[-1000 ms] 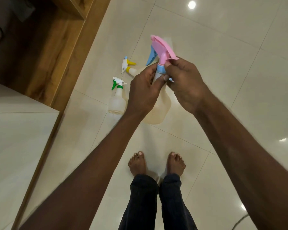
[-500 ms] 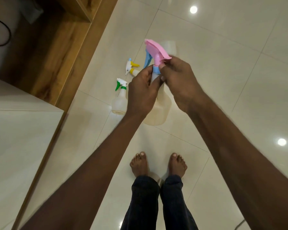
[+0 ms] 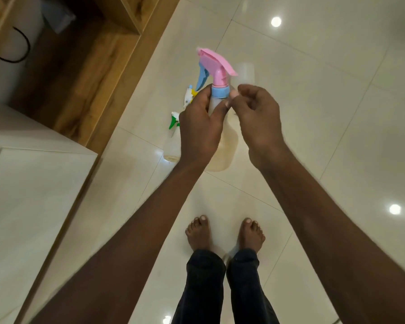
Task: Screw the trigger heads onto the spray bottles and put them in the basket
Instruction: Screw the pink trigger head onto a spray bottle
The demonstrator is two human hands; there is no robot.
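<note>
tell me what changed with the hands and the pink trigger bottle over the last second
The right hand let go of the blue collar under the pink trigger head and drew back to the right, fingers curled, holding nothing. The left hand still grips the translucent plastic bottle by its neck. The green-trigger bottle still lies on the tiled floor.

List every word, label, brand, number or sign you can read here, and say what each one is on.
None. The held spray bottle, its pink trigger head and blue collar show no print. The two small bottles on the floor, green-trigger and yellow-trigger, show no label either. The floor tiles and wooden cabinet carry no writing.
</note>
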